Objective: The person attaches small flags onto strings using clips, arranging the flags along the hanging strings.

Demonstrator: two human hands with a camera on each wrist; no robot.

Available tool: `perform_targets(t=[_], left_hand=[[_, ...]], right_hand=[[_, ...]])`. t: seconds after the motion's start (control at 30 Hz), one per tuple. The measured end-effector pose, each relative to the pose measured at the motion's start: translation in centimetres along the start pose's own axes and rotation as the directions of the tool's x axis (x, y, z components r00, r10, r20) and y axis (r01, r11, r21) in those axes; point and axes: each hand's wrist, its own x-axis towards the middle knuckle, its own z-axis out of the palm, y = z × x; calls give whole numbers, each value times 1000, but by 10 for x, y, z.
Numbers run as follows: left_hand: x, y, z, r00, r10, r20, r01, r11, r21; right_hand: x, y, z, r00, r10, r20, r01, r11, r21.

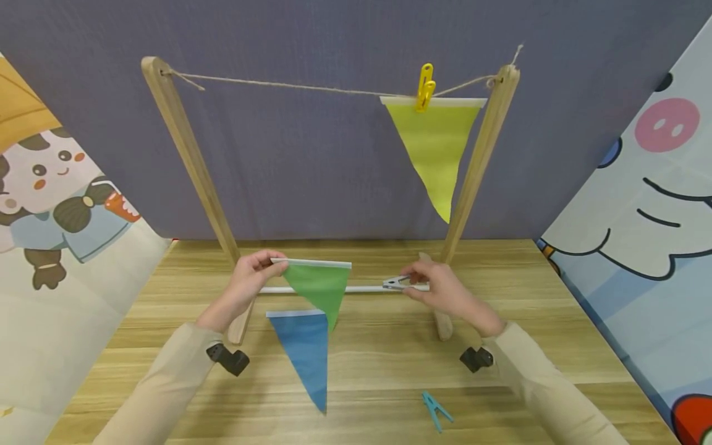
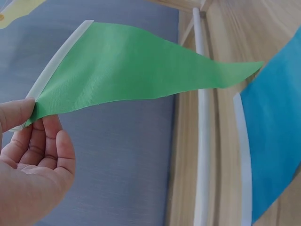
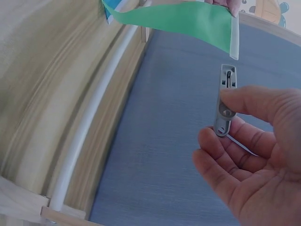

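My left hand [image 1: 253, 278] pinches a green triangular pennant [image 1: 322, 287] by the left end of its white top strip, thumb against fingers. The pennant hangs point down, in front of a white rod. In my right hand [image 1: 439, 287] is a grey clothespin [image 3: 226, 99], held between thumb and fingers, its tip turned toward the pennant. On the table below the green pennant lies a blue pennant [image 1: 306, 352]. A yellow pennant [image 1: 436, 142] hangs from a string [image 1: 289, 84] at the right, gripped there by a yellow clothespin [image 1: 425, 89].
Two wooden posts, left [image 1: 191, 154] and right [image 1: 481, 161], carry the string, with a white rod [image 1: 364, 289] joining them low down. A light-blue clothespin [image 1: 436, 409] lies near the table's [image 1: 378, 371] front. A grey-blue panel [image 1: 311, 167] stands behind.
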Motion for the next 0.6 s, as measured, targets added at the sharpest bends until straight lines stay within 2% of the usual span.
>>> perform_targets(t=[0.6], left_hand=[[11, 13, 0, 999, 42, -16, -42, 999, -2]], right_hand=[[9, -3, -13, 1000, -1, -31, 2, 1000, 6]])
